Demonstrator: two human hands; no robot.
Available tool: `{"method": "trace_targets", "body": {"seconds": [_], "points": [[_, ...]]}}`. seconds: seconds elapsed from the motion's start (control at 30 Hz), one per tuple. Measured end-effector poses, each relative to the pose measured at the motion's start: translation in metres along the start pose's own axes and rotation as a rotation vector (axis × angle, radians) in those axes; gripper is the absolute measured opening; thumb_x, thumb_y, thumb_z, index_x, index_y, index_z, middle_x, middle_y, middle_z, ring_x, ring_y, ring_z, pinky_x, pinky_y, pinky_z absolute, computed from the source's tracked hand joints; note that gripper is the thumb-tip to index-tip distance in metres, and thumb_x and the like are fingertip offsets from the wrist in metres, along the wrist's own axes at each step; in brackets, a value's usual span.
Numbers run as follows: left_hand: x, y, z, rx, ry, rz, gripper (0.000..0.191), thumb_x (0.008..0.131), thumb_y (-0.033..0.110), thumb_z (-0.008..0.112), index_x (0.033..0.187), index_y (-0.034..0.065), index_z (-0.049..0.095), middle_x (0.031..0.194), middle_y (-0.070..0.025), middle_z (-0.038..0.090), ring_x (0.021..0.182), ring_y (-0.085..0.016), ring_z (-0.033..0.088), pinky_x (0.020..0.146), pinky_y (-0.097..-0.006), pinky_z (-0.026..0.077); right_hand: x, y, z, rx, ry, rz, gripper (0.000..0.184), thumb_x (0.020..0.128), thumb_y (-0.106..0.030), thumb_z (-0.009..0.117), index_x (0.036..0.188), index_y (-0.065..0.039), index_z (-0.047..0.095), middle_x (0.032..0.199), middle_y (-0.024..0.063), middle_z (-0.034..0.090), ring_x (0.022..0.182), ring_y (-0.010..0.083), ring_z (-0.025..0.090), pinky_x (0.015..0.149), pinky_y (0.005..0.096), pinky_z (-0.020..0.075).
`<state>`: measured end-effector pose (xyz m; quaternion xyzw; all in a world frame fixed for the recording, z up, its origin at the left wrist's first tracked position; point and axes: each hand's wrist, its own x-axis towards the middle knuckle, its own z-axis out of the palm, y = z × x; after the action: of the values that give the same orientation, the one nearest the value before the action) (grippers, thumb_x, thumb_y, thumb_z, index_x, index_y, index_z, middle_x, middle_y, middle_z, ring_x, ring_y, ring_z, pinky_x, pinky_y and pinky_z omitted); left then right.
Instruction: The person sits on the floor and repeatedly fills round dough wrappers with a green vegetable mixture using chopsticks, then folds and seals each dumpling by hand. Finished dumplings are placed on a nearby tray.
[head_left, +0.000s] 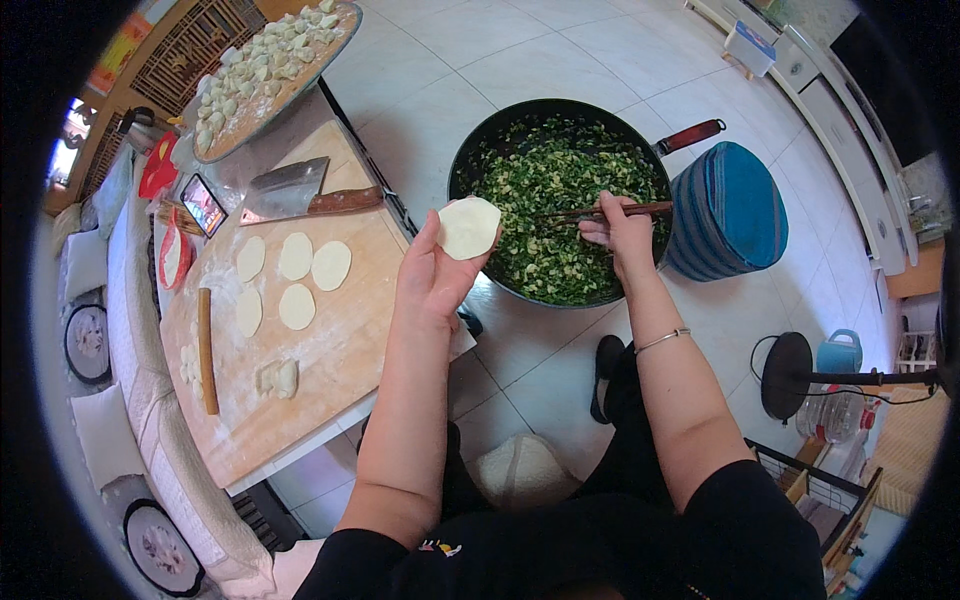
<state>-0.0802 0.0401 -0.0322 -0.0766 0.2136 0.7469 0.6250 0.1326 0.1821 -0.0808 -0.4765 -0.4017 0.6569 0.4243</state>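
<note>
A round dough wrapper (469, 229) lies flat across the palm and fingers of my left hand (437, 274), at the near left rim of a black frying pan (463, 154). Chopped green filling with yellow bits (551, 169) fills the pan. My right hand (626, 232) grips a pair of dark wooden chopsticks (637, 210) over the pan, their tips in the filling. Several more wrappers (297, 306) are spread on the floured wooden board (330, 382) to my left. A rolling pin (207, 351) and a small heap of dough pieces (277, 378) are also on that board.
A cleaver (300, 196) lies at the board's far edge, near a propped phone (203, 205). Beyond is a tray of shaped dumplings (262, 82). The pan's red-brown handle (691, 137) projects over a blue striped round stool (727, 210). A black pedestal (787, 377) stands at right.
</note>
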Motion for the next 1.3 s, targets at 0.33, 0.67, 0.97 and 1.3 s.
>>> {"method": "trace_targets", "body": {"seconds": [0.33, 0.67, 0.97, 1.3], "points": [[0.014, -0.008, -0.014, 0.196, 0.188, 0.094, 0.03, 0.096, 0.025, 0.045, 0.114, 0.0015, 0.048, 0.116, -0.0168, 0.054, 0.109, -0.033, 0.053, 0.094, -0.0521, 0.044, 0.006, 0.02, -0.007, 0.168, 0.083, 0.207, 0.022, 0.089, -0.023, 0.059, 0.088, -0.003, 0.051, 0.079, 0.0134, 0.058, 0.062, 0.0279, 0.066, 0.051, 0.0375, 0.0573], [0.028, -0.021, -0.024, 0.279, 0.255, 0.082, 0.03, 0.095, 0.028, 0.048, 0.111, 0.0022, 0.049, 0.116, -0.0155, 0.056, 0.107, -0.032, 0.055, 0.097, -0.051, 0.042, -0.011, -0.016, -0.001, 0.278, 0.04, 0.179, 0.021, 0.09, -0.024, 0.059, 0.087, -0.004, 0.054, 0.076, 0.0097, 0.059, 0.067, 0.0232, 0.064, 0.06, 0.039, 0.0574], [0.027, -0.036, -0.01, 0.103, 0.162, -0.053, 0.04, 0.097, 0.033, 0.041, 0.121, 0.0005, 0.045, 0.123, -0.0172, 0.051, 0.117, -0.034, 0.048, 0.102, -0.052, 0.037, -0.058, -0.054, 0.016, -0.002, -0.213, -0.263, 0.021, 0.093, -0.021, 0.052, 0.087, -0.001, 0.056, 0.077, 0.007, 0.06, 0.063, 0.0159, 0.063, 0.059, 0.0291, 0.0544], [0.025, -0.028, -0.011, 0.155, 0.186, 0.021, 0.039, 0.097, 0.032, 0.042, 0.114, -0.0012, 0.05, 0.119, -0.019, 0.052, 0.113, -0.035, 0.051, 0.096, -0.0477, 0.044, -0.013, -0.012, -0.012, -0.1, 0.006, -0.07, 0.028, 0.09, -0.025, 0.058, 0.088, 0.002, 0.054, 0.077, 0.0091, 0.06, 0.055, 0.0173, 0.064, 0.047, 0.0263, 0.0526]]}}
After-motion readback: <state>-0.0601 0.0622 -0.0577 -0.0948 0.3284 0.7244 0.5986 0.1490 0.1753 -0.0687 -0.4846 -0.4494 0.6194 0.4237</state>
